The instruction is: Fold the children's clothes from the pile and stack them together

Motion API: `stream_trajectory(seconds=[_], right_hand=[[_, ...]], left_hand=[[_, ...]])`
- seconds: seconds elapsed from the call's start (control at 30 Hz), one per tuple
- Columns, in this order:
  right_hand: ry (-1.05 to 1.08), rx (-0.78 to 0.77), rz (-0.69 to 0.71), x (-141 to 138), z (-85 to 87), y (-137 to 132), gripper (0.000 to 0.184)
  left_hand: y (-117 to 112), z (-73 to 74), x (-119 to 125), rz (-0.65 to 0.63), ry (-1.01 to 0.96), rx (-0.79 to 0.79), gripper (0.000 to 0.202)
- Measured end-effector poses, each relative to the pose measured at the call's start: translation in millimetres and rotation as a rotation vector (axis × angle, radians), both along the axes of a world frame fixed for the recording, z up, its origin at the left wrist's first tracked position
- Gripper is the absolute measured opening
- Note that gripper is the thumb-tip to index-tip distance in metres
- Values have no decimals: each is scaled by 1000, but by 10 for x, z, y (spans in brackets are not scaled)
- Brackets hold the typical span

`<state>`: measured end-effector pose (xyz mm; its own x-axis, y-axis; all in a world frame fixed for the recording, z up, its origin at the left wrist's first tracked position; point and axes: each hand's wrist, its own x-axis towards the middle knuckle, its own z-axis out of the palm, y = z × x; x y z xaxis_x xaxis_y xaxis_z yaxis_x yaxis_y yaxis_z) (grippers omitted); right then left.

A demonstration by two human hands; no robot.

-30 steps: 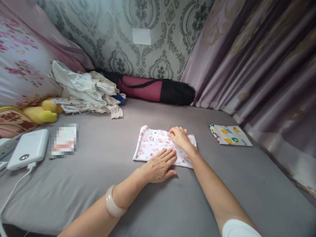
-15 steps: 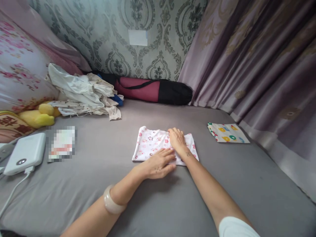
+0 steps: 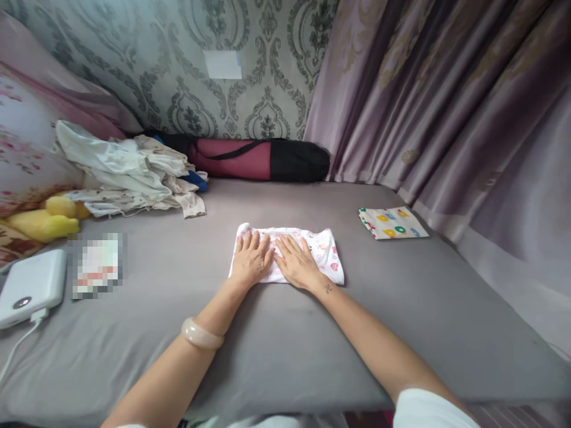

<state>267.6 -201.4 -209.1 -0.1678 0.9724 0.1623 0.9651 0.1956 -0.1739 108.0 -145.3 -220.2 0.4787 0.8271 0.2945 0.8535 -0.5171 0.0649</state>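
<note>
On the grey bed [image 3: 285, 351], a clothes heap [image 3: 129, 169] lies far left by a maroon-black bag [image 3: 238, 159]. A pink-print cloth [image 3: 329, 252] lies centrally, a letter-print cloth [image 3: 395, 223] right. Left hand [image 3: 252, 257] and right hand [image 3: 298, 260] rest flat on the former, gripping nothing, hiding much of it. One item [image 3: 98, 264] at left is pixelated.

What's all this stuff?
patterned cloth: 1, white and pink, centre
lettered cloth: 1, white, right
clothes pile: 1, whitish, left
bag: 1, maroon and black, back
toy: 1, yellow, left
cushion: 1, white, left
device: 1, white, left
cable: 1, white, left
blurred item: 1, whitish, left
sheet: 1, grey, below
curtain: 1, purplish, right
drape: 1, pink, left
wall: 1, grey, back
panel: 1, white, wall
bangle: 1, cream, left forearm
sleeves: 2, white, bottom
left hand, right hand: 2, centre
</note>
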Motion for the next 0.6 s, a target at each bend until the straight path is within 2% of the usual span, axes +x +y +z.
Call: stream_trajectory(seconds=[0.2,0.3,0.47,0.6], right_hand=[[-31,28,-163,74,-21,-29,65],[-43,44,-260,164,-44,-44,63],[-30,2,-331,482,-40,-110,59],[82,-27,-325,627,-19,-144,60]], left_hand=[[-42,114,-7,154,4,-165,66],[-48,156,-34,192,-4,-216,73],[-12,218,-124,156,-5,-214,61],[81,193,-232,111,-1,-280,54]])
